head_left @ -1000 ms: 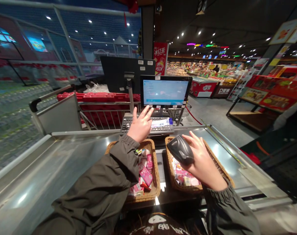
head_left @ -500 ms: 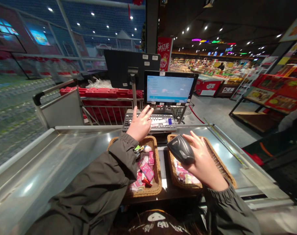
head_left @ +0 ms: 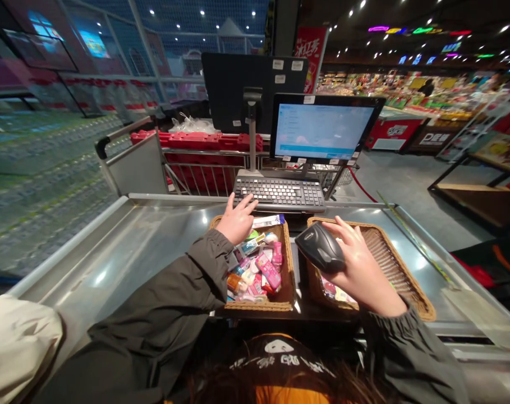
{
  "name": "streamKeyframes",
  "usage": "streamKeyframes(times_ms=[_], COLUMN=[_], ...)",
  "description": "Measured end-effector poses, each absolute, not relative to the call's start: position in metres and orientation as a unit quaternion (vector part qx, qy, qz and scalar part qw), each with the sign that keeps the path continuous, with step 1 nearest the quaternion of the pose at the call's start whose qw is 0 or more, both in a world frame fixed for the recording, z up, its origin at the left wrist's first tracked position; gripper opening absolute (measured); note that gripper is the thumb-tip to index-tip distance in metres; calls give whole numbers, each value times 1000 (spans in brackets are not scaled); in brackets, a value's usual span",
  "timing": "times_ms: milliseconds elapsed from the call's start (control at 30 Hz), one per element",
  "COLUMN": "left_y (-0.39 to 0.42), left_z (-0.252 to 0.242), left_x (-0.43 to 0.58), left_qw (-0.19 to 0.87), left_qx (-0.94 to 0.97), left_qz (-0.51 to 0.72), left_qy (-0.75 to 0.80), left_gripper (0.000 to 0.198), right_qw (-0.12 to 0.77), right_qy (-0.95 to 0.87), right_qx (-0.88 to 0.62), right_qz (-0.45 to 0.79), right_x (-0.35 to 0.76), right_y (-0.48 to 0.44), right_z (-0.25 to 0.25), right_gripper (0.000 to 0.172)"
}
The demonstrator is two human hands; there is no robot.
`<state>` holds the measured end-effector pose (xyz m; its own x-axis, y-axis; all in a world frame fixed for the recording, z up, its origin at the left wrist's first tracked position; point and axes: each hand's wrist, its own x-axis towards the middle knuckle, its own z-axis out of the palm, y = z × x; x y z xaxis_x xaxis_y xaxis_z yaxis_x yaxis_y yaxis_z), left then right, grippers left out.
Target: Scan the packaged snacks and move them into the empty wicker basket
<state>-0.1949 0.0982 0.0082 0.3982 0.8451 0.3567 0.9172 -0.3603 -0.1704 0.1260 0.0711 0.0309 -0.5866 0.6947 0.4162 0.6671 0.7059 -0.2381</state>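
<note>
My right hand (head_left: 359, 261) is wrapped round a black barcode scanner (head_left: 321, 247), above the right wicker basket (head_left: 389, 264). Fingers spread, my left hand (head_left: 237, 220) hovers over the far left corner of the left wicker basket (head_left: 289, 269). Beside it, a slim white packet (head_left: 267, 221) with a blue end lies across that basket's far end; whether the hand touches it I cannot tell. Small colourful goods fill the left basket, among them a pink box (head_left: 268, 270). In the right basket, a few small items show below the scanner, partly hidden by my hand.
A keyboard (head_left: 280, 192) stands just beyond the baskets, with a lit monitor (head_left: 324, 132) behind it. The metal counter (head_left: 162, 235) has raised edges. Cream-coloured cloth (head_left: 21, 342) appears at the lower left. A shopping cart (head_left: 204, 174) is past the counter.
The white packet has moved from over the keyboard down to the left basket's far end. My left hand is lower and nearer. The view has shifted left, and cream cloth has appeared.
</note>
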Motion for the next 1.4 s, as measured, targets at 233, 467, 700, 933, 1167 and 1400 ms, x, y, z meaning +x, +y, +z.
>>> streamKeyframes(times_ms=[233, 467, 700, 933, 1167, 1400], left_y=[82, 72, 52, 41, 47, 75], left_z=[-23, -39, -60, -57, -26, -19], left_x=[-217, -227, -234, -237, -198, -128], left_qw=[124, 104, 55, 40, 59, 61], left_qx=[-822, -820, -816, -812, -849, -898], left_qz=[-47, -4, 50, 51, -1, -34], left_qy=[-554, -562, -573, -580, -526, -434], left_gripper=[16, 16, 13, 30, 27, 28], right_qw=[238, 227, 210, 210, 257, 274], right_qy=[-895, -901, -913, -908, -874, -835], right_qx=[-377, -366, -343, -355, -409, -477], right_qz=[34, 47, 70, 69, 45, 7], right_x=[113, 99, 86, 89, 123, 175], right_y=[70, 63, 58, 64, 69, 68], right_z=[33, 33, 27, 22, 22, 24], right_gripper=[41, 46, 51, 51, 45, 48])
